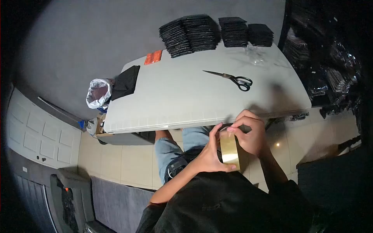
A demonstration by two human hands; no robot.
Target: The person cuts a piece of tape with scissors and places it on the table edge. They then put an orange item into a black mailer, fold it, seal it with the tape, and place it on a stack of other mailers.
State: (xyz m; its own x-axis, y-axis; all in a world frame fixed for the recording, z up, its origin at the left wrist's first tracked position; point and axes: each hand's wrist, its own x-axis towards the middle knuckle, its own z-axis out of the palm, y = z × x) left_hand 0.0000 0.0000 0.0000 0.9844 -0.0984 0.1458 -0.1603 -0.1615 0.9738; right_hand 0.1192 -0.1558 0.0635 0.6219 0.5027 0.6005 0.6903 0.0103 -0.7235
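Note:
A roll of shiny yellowish tape (230,149) is held in front of my chest, near the table's front edge. My left hand (215,155) wraps round it, with fingers at its top and lower end. At the roll's upper end, my right hand (248,134) has its thumb and index finger pinched on the tape. Black-handled scissors (235,79) lie on the white table (175,93), blades pointing left.
Stacks of black packages (188,35) line the table's back edge, beside a crumpled clear plastic piece (255,56). An orange packet (153,57) and black folded fabric (126,82) lie at the left. A lined bin (98,93) stands beyond; shelves of packages (322,77) are at right.

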